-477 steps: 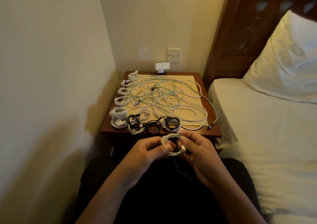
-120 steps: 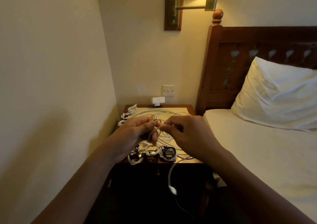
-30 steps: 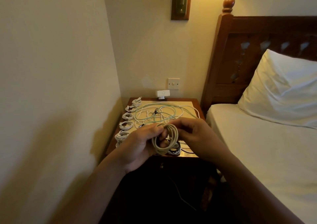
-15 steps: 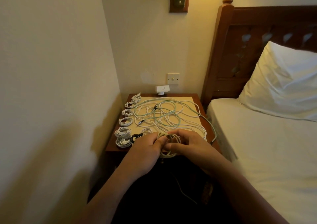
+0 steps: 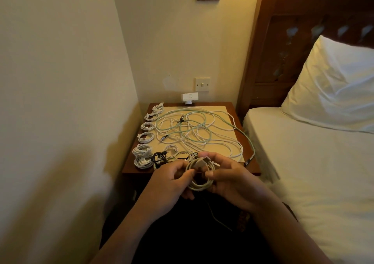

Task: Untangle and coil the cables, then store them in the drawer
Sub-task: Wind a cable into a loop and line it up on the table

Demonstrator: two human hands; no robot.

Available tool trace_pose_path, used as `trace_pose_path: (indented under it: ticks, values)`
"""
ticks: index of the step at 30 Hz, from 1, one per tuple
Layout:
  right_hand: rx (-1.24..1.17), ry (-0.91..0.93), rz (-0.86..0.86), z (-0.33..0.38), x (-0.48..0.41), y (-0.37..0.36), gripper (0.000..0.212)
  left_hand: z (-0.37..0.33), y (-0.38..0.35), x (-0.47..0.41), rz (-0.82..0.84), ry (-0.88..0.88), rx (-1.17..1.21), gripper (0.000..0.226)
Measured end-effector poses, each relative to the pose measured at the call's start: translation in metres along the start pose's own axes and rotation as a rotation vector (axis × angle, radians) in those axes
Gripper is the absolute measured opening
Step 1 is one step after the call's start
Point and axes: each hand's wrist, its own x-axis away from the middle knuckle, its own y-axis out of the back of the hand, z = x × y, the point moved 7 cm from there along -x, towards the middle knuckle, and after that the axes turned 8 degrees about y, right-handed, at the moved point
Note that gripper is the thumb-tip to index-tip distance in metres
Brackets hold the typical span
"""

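A white coiled cable (image 5: pixel 199 179) hangs between both hands just in front of the nightstand (image 5: pixel 245 167). My left hand (image 5: pixel 170 185) pinches its left side; my right hand (image 5: pixel 228 179) grips the right side, with the plug end near the fingertips. A tangle of white and pale green cables (image 5: pixel 194 130) is spread over the cream mat (image 5: pixel 222 112). Several small white coils (image 5: pixel 144 137) line the mat's left edge, and a black coil (image 5: pixel 158 156) lies at the front. The drawer is hidden.
A wall runs close on the left. The bed (image 5: pixel 315 162) with a white pillow (image 5: pixel 334 85) is on the right, and its wooden headboard (image 5: pixel 269 51) stands behind. A white adapter (image 5: pixel 189 98) and a wall switch (image 5: pixel 202 84) are behind the nightstand.
The view has tilted down. Both hands have dropped with the coil to the nightstand's front edge, and the plug end now lies across the coil's top.
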Motion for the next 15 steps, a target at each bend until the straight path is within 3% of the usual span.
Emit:
trace_pose_path:
  ticks: [2,5,7,10,12,15]
  values:
    - [0.202,0.099,-0.057,0.0,0.001,-0.001,0.046,0.002,-0.001,-0.001,-0.008,0.01,-0.051,0.016]
    - [0.584,0.278,-0.229,0.008,0.004,-0.001,0.018,0.007,-0.005,-0.001,0.057,0.07,0.016,0.017]
    - [0.665,0.33,-0.285,0.009,0.005,-0.003,0.014,0.013,-0.007,-0.003,0.07,0.117,0.111,0.014]
    - [0.671,0.305,-0.343,0.003,0.008,-0.001,0.012,0.02,0.0,-0.008,-0.052,0.124,0.274,0.017]
    - [0.638,0.251,-0.373,-0.005,0.008,0.002,0.011,0.02,0.009,-0.009,-0.192,0.055,0.147,0.027]
    - [0.45,0.178,-0.406,-0.017,0.008,0.004,0.01,0.005,0.008,0.0,-0.396,-0.177,-0.303,0.027]
